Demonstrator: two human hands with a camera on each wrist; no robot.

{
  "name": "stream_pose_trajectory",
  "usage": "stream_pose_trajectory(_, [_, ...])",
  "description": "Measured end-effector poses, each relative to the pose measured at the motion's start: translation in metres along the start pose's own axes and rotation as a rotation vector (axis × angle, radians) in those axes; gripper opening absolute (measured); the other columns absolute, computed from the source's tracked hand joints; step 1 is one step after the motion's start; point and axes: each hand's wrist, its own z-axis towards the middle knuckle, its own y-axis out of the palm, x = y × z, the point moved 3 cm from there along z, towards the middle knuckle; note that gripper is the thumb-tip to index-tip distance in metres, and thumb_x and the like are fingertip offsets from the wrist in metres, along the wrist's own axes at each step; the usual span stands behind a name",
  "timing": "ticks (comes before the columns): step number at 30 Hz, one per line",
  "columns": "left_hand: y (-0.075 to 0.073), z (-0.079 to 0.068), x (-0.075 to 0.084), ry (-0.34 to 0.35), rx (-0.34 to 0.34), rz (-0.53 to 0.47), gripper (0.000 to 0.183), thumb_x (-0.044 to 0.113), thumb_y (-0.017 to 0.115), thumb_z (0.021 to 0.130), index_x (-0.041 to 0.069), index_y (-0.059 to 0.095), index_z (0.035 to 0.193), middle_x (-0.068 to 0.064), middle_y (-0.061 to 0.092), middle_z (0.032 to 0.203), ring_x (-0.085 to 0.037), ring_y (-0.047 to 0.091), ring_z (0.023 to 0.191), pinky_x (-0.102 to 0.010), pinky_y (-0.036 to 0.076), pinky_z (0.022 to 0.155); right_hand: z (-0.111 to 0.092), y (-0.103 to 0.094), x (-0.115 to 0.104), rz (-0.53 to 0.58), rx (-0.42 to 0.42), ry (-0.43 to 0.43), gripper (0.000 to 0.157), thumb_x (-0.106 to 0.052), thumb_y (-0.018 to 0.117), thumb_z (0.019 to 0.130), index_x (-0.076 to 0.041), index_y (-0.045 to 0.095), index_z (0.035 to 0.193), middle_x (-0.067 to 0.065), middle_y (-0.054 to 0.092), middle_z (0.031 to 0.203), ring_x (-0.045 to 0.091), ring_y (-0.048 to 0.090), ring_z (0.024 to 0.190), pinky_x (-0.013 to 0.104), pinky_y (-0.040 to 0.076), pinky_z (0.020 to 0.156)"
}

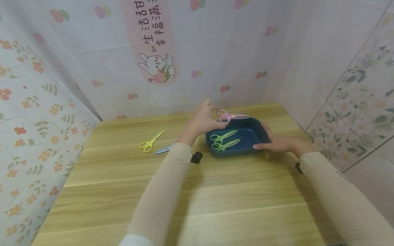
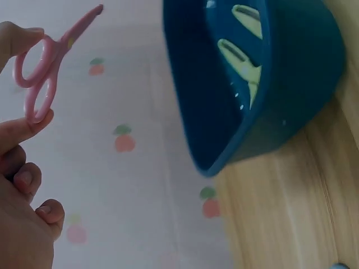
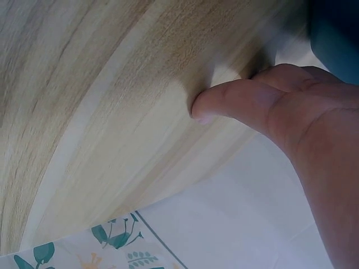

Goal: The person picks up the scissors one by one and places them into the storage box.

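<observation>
Thumb and finger of my left hand pinch the handle loops of a pair of pink scissors. In the head view the pink scissors overlap the far rim of a dark blue plastic box, their blades pointing right. Inside that box lie two pairs of green scissors, a rear pair and a front pair. My right hand holds the box's right end, thumb by the front rim and fingers round the side. In the left wrist view the pink scissors hang clear to the left of the box.
Yellow scissors lie on the wooden table left of the box. A light blue blade shows beside them, the rest hidden behind my left forearm. Patterned curtains stand along the table's back and sides.
</observation>
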Motion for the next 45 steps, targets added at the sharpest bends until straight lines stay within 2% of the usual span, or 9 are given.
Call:
stream_pose_trajectory(5, [0.007, 0.031, 0.01, 0.057, -0.051, 0.005, 0.043, 0.043, 0.09, 0.08, 0.016, 0.081, 0.112, 0.0, 0.069, 0.125, -0.019, 0.063, 0.102, -0.035, 0.054, 0.088, 0.0, 0.0, -0.002, -0.014, 0.017, -0.015, 0.128, -0.066, 0.065, 0.096, -0.01, -0.026, 0.166, 0.042, -0.004, 0.17, 0.067, 0.015, 0.154, 0.078, 0.023, 0.122])
stream_pose_trajectory(9, [0.013, 0.049, 0.016, 0.102, -0.123, -0.095, 0.026, 0.031, 0.089, 0.082, 0.014, 0.083, 0.1, 0.001, 0.081, 0.103, -0.014, 0.066, 0.075, -0.026, 0.052, 0.069, -0.001, 0.001, -0.003, -0.043, 0.016, -0.021, 0.127, -0.068, 0.063, 0.097, -0.007, -0.025, 0.166, 0.044, 0.0, 0.169, 0.067, 0.021, 0.152, 0.077, 0.027, 0.121])
stream_pose_trajectory(13, [0.027, 0.061, 0.017, 0.104, -0.171, -0.126, 0.03, 0.032, 0.089, 0.084, 0.012, 0.083, 0.106, -0.001, 0.08, 0.104, -0.015, 0.067, 0.081, -0.029, 0.056, 0.075, -0.002, 0.0, -0.002, -0.031, 0.026, -0.031, 0.126, -0.064, 0.065, 0.097, -0.006, -0.024, 0.165, 0.046, 0.0, 0.168, 0.067, 0.019, 0.152, 0.077, 0.026, 0.121])
stream_pose_trajectory(16, [0.039, 0.065, 0.013, 0.075, -0.146, -0.022, 0.032, 0.042, 0.09, 0.083, 0.02, 0.082, 0.105, 0.004, 0.074, 0.108, -0.014, 0.065, 0.089, -0.035, 0.052, 0.092, -0.001, -0.001, -0.003, -0.007, 0.036, -0.041, 0.126, -0.062, 0.067, 0.097, -0.007, -0.023, 0.166, 0.044, -0.001, 0.169, 0.067, 0.017, 0.154, 0.077, 0.023, 0.123])
stream_pose_trajectory(19, [0.048, 0.068, 0.008, 0.06, -0.126, 0.105, 0.031, 0.049, 0.09, 0.081, 0.025, 0.081, 0.098, 0.007, 0.068, 0.104, -0.014, 0.061, 0.09, -0.04, 0.048, 0.095, 0.002, 0.0, -0.004, 0.01, 0.028, -0.05, 0.126, -0.061, 0.067, 0.097, -0.007, -0.023, 0.166, 0.042, -0.005, 0.171, 0.066, 0.014, 0.155, 0.076, 0.02, 0.124])
stream_pose_trajectory(24, [0.064, 0.074, 0.007, 0.106, -0.163, 0.183, 0.031, 0.052, 0.088, 0.083, 0.024, 0.081, 0.094, 0.005, 0.07, 0.098, -0.015, 0.06, 0.085, -0.034, 0.049, 0.081, 0.001, 0.001, -0.003, 0.002, 0.017, -0.041, 0.125, -0.062, 0.065, 0.098, -0.007, -0.025, 0.165, 0.042, -0.007, 0.17, 0.066, 0.013, 0.155, 0.075, 0.019, 0.125])
stream_pose_trajectory(30, [0.082, 0.077, 0.007, 0.117, -0.179, 0.229, 0.032, 0.054, 0.089, 0.082, 0.024, 0.079, 0.086, 0.009, 0.067, 0.095, -0.01, 0.057, 0.085, -0.03, 0.046, 0.079, -0.002, -0.001, -0.003, 0.0, 0.022, -0.036, 0.124, -0.062, 0.064, 0.098, -0.008, -0.026, 0.165, 0.042, -0.008, 0.171, 0.067, 0.014, 0.154, 0.076, 0.019, 0.124])
stream_pose_trajectory(36, [0.092, 0.075, 0.001, 0.118, -0.23, 0.295, 0.052, 0.055, 0.089, 0.081, 0.018, 0.055, 0.067, 0.007, 0.044, 0.066, -0.011, 0.04, 0.062, -0.027, 0.033, 0.058, -0.003, -0.001, -0.003, 0.001, 0.019, -0.035, 0.125, -0.062, 0.064, 0.099, -0.009, -0.027, 0.165, 0.041, -0.008, 0.171, 0.066, 0.012, 0.155, 0.076, 0.018, 0.125])
stream_pose_trajectory(45, [0.097, 0.059, -0.006, 0.042, -0.364, 0.494, 0.046, 0.062, 0.086, 0.082, 0.022, 0.063, 0.084, 0.009, 0.065, 0.09, -0.012, 0.059, 0.08, -0.035, 0.055, 0.077, -0.002, -0.001, -0.002, 0.003, 0.026, -0.023, 0.126, -0.064, 0.065, 0.097, -0.01, -0.027, 0.165, 0.042, -0.006, 0.171, 0.067, 0.013, 0.154, 0.076, 0.019, 0.124])
